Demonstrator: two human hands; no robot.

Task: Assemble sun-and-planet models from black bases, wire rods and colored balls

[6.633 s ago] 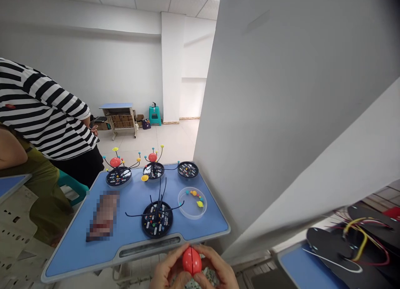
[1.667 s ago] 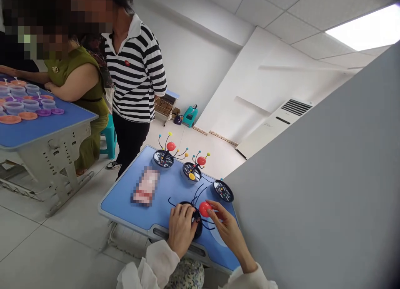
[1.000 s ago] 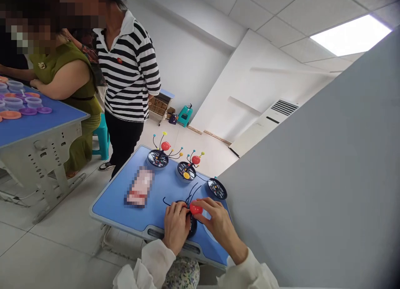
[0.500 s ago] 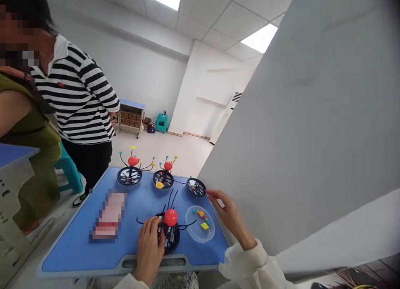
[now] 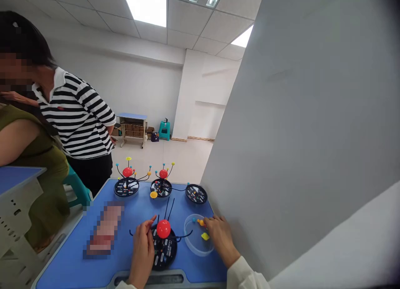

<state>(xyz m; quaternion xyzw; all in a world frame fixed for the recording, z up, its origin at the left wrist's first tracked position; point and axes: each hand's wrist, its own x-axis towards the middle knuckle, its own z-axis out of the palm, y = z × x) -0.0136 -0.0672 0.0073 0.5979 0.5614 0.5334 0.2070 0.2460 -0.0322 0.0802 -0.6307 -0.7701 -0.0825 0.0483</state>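
In front of me stands a solar system model with a red ball (image 5: 163,229), bare curved black wire arms and a round printed black base (image 5: 165,252). My left hand (image 5: 143,247) is at the base's left edge, fingers pointing up and loosely apart; it rests beside the model without a visible grip. My right hand (image 5: 220,237) reaches over the right rim of a clear round dish (image 5: 200,252). Its fingers are bent together at an orange ball (image 5: 201,223); what lies between the fingertips is hidden. A yellow ringed planet (image 5: 205,236) and a blue ball (image 5: 194,220) are in the dish.
Two models with coloured balls, one on the left base (image 5: 126,188) and one on the middle base (image 5: 161,189), stand at the table's far edge beside a third round base (image 5: 196,194). A blurred pink item (image 5: 104,228) lies left. A grey wall (image 5: 296,135) flanks the right; people are at left.
My right hand has moved from beside the far right base down to the dish. My left hand has loosened from the model's base and arm. The camera view has tilted.
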